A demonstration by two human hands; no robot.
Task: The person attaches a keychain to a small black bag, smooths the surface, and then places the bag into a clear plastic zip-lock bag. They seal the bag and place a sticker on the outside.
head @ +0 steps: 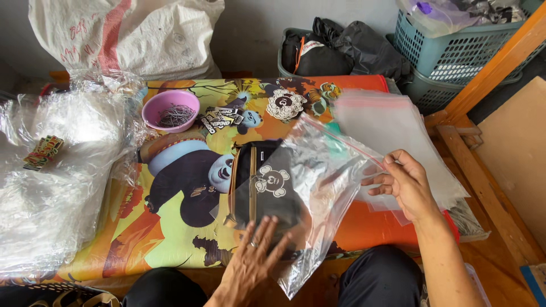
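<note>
Head view: the left hand (253, 256) lies flat, fingers spread, pressing on a black pouch (259, 187) that sits partly inside a clear plastic bag (318, 187) on the cartoon-printed table (170, 227). The right hand (401, 185) pinches the bag's open edge, it seems, above a stack of clear bags (392, 131). A pink bowl (170, 109) stands farther back

Single head view; looks steeply down, close over low table (170, 239).
</note>
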